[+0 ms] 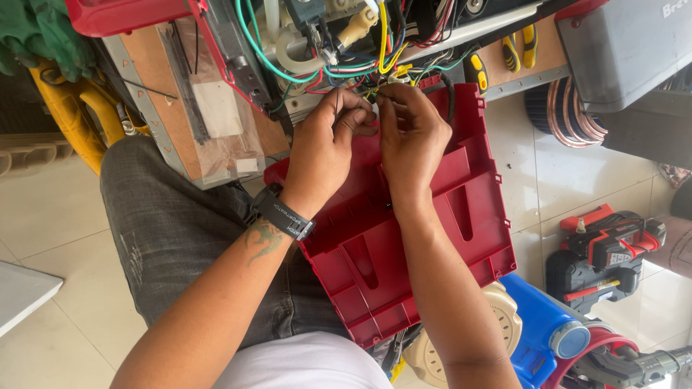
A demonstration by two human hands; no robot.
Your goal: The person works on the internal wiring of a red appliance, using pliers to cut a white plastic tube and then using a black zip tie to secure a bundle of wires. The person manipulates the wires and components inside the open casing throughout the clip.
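Note:
My left hand and my right hand meet fingertip to fingertip at a tangle of coloured wires in green, yellow, red and blue. Both pinch at a small wire end between them; the exact piece is hidden by my fingers. A black watch sits on my left wrist. Below my hands a red plastic case lid lies tilted across my lap, its ribbed inside facing up. The wires lead into an opened machine with pale tubing.
A wooden board with a clear bag of black cable ties sits left. Yellow-handled pliers lie at the top right beside a grey box and copper coil. A red-black power tool and blue container rest on the tiled floor.

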